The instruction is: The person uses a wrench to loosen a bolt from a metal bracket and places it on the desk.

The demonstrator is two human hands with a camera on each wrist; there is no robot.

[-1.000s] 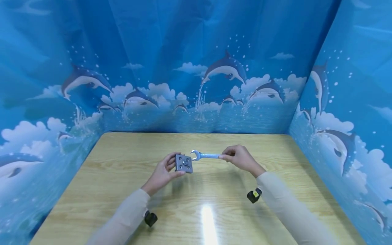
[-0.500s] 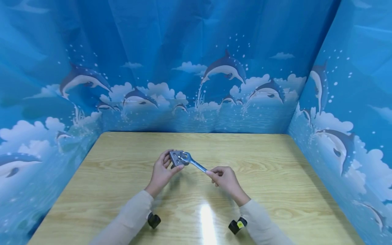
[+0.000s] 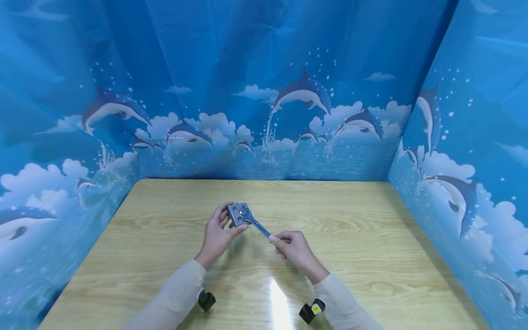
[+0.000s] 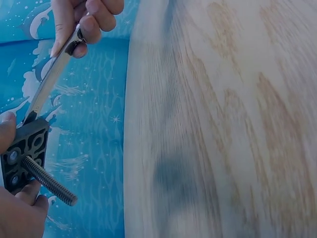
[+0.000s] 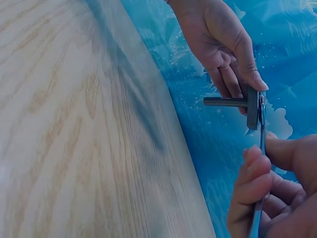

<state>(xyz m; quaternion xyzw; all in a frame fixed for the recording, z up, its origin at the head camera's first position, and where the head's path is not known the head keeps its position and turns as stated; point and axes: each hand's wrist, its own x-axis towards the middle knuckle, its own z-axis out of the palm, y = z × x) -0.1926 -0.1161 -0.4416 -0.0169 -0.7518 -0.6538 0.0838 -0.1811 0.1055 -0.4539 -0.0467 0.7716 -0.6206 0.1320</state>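
Observation:
Held up over the table, a square grey plate (image 3: 234, 216) with holes near its corners is gripped at its edges by my left hand (image 3: 215, 237). From the plate's back a long threaded bolt (image 4: 51, 181) sticks out, seen in both wrist views. My right hand (image 3: 295, 248) pinches the handle end of a silver wrench (image 3: 260, 227). The wrench's head lies flat against the plate's front, around its middle where the bolt's head sits. Seen from the right wrist, the wrench (image 5: 262, 116) runs along the plate's face, opposite the bolt's shank.
Below the hands is a wood-grain table (image 3: 354, 211). A blue dolphin-print curtain (image 3: 231, 91) stands along the table's back and both sides. Small black cameras (image 3: 206, 300) hang at each wrist.
The right hand has moved left and nearer the body, bringing the wrench from beside the plate onto its middle. The handle has swung from level to slanting down right. The plate has shifted slightly left.

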